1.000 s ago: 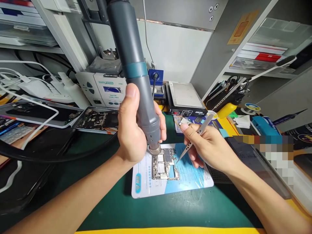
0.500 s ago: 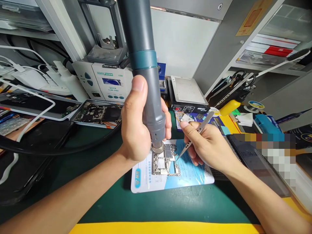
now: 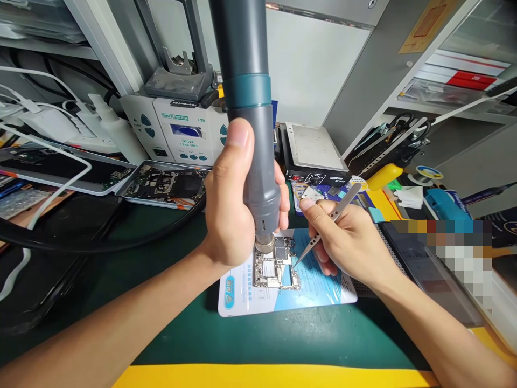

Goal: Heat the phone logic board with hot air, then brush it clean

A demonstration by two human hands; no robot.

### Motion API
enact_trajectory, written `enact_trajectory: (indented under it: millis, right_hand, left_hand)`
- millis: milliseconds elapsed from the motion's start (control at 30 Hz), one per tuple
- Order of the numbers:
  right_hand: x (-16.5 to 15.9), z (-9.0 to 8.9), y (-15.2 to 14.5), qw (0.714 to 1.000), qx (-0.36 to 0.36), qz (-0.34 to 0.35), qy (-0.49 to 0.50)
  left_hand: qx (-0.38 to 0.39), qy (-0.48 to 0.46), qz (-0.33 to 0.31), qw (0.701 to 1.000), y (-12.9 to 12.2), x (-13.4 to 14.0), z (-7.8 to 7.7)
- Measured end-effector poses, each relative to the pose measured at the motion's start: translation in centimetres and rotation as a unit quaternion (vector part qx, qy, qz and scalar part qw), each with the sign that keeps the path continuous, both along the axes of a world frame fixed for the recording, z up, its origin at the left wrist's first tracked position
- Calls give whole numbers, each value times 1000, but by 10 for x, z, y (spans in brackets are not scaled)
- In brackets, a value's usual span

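My left hand (image 3: 232,210) is wrapped round a dark grey hot air gun (image 3: 258,156) with a teal band. Its metal nozzle points down over the upper left part of a phone logic board (image 3: 278,277), hiding that corner. In my right hand (image 3: 343,231) is a pair of metal tweezers (image 3: 327,229), pinched between thumb and fingers. The tips are close to the board's right edge; whether they touch it I cannot tell. Beneath the board lies a white and blue printed card (image 3: 323,296) on the green mat (image 3: 194,334).
Behind my left hand stands a hot air station (image 3: 181,132) with a small display. A flat heating plate (image 3: 315,145) sits at the back. An opened device (image 3: 163,186) lies at left, crossed by a black hose (image 3: 100,245). Yellow-handled pliers (image 3: 383,177) rest at right.
The hot air gun, my left hand and the background sit slightly further right in view. The board and card appear a little higher. Both grips are unchanged.
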State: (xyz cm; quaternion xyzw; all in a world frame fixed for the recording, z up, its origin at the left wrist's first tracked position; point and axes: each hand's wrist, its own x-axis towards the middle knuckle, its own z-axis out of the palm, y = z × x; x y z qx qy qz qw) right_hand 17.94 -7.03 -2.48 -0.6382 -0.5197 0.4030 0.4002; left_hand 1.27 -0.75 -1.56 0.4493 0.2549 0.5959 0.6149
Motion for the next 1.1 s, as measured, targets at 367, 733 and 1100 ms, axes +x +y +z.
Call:
enact_trajectory:
  millis: [367,733,1100]
  right_hand:
    - [-2,-5,1,999,-3,-28,16]
    - [-2,-4,0,999,3,-12,37]
    - [-1,-5,1,998,11,-7,60]
  left_hand:
    - [9,-24,-15,1000,1,3,2]
    - [-4,-10,-18,1000,2,1,4]
    - [-17,-7,-22,1000,0,-1,5]
